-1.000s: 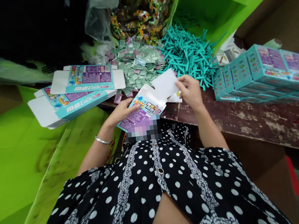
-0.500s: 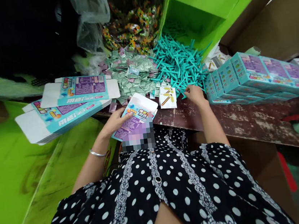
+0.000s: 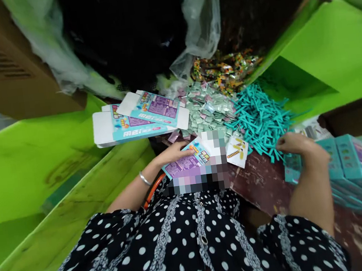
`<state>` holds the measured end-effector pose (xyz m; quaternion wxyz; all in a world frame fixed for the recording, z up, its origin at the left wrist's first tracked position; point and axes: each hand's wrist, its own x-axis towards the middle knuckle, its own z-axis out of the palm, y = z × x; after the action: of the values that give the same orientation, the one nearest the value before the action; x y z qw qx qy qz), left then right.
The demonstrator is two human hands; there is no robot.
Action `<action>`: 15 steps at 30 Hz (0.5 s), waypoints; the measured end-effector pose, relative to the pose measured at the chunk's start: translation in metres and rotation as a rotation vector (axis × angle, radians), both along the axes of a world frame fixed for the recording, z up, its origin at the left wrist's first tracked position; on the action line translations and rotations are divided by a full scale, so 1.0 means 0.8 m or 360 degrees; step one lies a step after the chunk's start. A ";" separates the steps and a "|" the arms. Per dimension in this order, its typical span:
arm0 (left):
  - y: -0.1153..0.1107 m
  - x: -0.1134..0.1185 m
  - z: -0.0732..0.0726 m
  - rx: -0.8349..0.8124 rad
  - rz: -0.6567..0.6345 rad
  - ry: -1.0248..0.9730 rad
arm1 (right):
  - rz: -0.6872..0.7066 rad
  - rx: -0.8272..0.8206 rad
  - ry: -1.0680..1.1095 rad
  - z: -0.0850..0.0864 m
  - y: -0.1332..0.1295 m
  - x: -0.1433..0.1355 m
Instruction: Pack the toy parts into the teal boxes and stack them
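My left hand [image 3: 177, 152] is closed on the near left end of a blue and purple printed carton [image 3: 184, 163], thumb on its face, in front of my body. Part of the carton is blurred out. My right hand [image 3: 296, 143] is at the right edge of a heap of teal plastic sticks [image 3: 261, 119]. Its fingers are bent together in a pinch, and what they hold, if anything, cannot be made out. Between the hands lies a white card [image 3: 237, 152] printed with a yellow and brown pickaxe-like picture.
Flattened cartons [image 3: 146, 120] are stacked at the left. Small silvery-green and pink sachets [image 3: 207, 110] lie heaped in the middle, with orange and green packets [image 3: 226, 70] behind. Filled teal boxes [image 3: 356, 162] stand in rows at right. A plastic-lined container [image 3: 122, 32] of black stuff is behind.
The view has swung left, so everything sits farther right in it. My right hand has shifted rightward along the heap of sticks. My left hand keeps hold of the carton.
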<state>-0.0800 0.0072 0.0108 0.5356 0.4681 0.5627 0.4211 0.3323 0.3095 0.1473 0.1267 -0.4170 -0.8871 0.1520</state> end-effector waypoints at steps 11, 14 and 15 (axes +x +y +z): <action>0.003 0.001 -0.014 -0.0003 0.0040 0.0051 | 0.0268 -0.0846 0.0484 -0.002 -0.043 -0.514; 0.001 0.000 -0.016 0.0010 0.0020 0.0063 | 0.0003 -0.0784 0.0412 -0.051 -0.056 -0.631; 0.000 0.000 -0.016 0.0018 0.0021 0.0049 | -0.0023 -0.0782 0.0388 -0.064 -0.059 -0.658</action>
<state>-0.0800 0.0073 -0.0024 0.5214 0.4738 0.5716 0.4206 -0.1942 0.2625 0.0963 0.1288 -0.4201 -0.7988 0.4108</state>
